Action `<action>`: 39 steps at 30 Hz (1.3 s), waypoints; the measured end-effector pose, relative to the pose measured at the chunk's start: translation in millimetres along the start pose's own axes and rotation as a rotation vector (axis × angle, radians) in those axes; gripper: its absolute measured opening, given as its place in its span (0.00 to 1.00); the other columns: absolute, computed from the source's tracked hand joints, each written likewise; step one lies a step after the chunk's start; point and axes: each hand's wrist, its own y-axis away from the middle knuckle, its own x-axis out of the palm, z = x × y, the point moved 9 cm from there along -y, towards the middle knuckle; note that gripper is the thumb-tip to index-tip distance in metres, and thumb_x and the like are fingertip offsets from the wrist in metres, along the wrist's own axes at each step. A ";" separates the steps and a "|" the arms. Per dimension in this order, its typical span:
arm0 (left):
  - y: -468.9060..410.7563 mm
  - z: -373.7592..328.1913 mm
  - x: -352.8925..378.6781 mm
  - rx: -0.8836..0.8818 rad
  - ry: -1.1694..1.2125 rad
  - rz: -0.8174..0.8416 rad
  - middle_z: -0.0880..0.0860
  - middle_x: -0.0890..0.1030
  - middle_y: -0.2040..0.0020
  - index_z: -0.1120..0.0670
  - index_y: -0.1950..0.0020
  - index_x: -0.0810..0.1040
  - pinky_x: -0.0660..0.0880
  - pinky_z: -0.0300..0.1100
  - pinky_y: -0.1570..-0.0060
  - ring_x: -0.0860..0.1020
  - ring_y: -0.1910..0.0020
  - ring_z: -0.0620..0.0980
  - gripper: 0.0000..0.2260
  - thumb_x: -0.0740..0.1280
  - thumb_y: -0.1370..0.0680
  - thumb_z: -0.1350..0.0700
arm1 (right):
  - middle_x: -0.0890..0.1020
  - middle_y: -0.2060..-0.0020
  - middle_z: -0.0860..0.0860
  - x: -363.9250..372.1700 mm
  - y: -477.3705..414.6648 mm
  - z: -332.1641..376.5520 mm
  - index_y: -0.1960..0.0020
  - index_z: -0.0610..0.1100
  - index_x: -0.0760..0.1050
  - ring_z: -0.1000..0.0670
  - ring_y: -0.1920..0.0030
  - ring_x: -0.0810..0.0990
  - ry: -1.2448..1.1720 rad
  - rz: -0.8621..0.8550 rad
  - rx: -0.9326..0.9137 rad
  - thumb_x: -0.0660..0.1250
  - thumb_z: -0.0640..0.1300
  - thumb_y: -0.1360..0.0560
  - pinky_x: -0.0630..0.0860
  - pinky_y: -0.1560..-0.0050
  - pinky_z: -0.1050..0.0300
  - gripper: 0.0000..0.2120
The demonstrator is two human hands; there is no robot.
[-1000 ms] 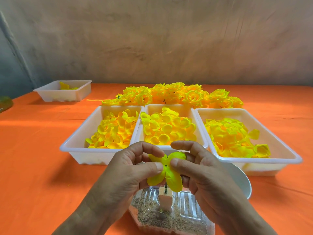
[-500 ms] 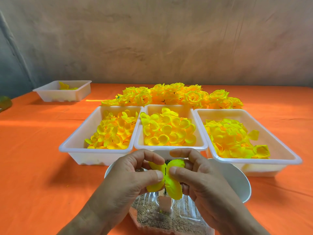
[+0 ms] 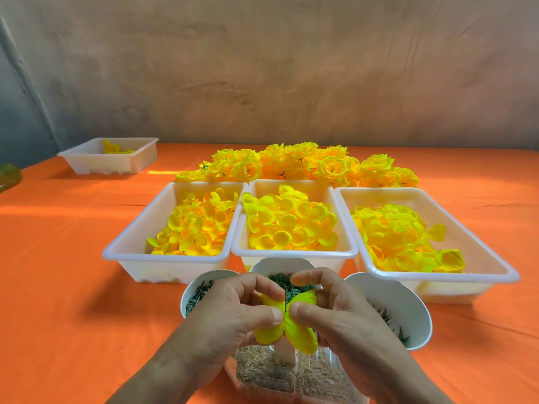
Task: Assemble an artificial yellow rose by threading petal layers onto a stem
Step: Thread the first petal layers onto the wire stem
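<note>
Hands meet low over the near edge of the orange bench (image 3: 73, 287); the left hand (image 3: 233, 313) and the right hand (image 3: 338, 319) each pinch one yellow petal layer (image 3: 300, 333) between thumb and forefinger, the thumbs almost touching at its middle. The other fingers curl in behind it. A thin dark stem (image 3: 283, 298) pokes up through the centre of the layer, between the two forefingers; the lobes spread to either side and droop below the thumbs. Just under the layer a small white post (image 3: 284, 352) stands upright in a clear sand tray (image 3: 253, 374); whether the stem reaches the post I cannot tell, since the petals hide it.

Behind the hands three white bowls sit in a row; the left bowl (image 3: 192, 282), the middle bowl (image 3: 280, 262) and the right bowl (image 3: 408, 301) all hold small dark green pieces. Beyond them three white trays stand side by side; the left tray (image 3: 163, 268), the middle tray (image 3: 291, 253) and the right tray (image 3: 437, 275) are each heaped with loose yellow petals. A pile of roses (image 3: 300, 167) lies just behind the trays; well apart, at the far left, a far tray (image 3: 108, 166) holds a few yellow petals.
</note>
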 end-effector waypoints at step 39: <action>3.9 13.7 20.8 0.414 -0.548 -0.327 0.36 0.80 0.60 0.38 0.58 0.80 0.72 0.32 0.64 0.78 0.64 0.39 0.06 0.72 0.34 0.42 | 0.84 0.53 0.44 2.8 -95.0 13.5 0.49 0.46 0.81 0.41 0.52 0.80 1.322 -0.025 -0.329 0.61 0.40 0.24 0.73 0.58 0.55 0.11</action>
